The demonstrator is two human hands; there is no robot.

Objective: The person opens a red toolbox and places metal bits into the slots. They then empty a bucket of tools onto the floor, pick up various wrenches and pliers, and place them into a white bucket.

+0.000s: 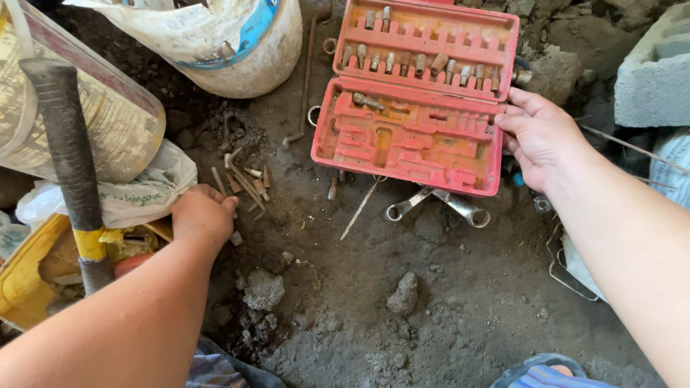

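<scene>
An open red socket-set case [410, 136] lies on the dirt ground, with several rusty sockets in its lid [424, 43]. My right hand [543, 136] rests against the case's right edge, fingers slightly curled, holding nothing that I can see. My left hand [203, 215] is down on the ground at the left, fingers curled into a scatter of rusty nails and bits [248, 183]. Whether it grips one is hidden. Two spanners [438, 205] lie crossed just below the case.
A white bucket [237, 50] stands at the top. At left are a plastic container [93, 122], a hammer handle [68, 151] and a yellow tub [21, 280]. A concrete block [654, 72] sits top right. Stones [406, 293] and a thin rod [359, 208] lie on the ground.
</scene>
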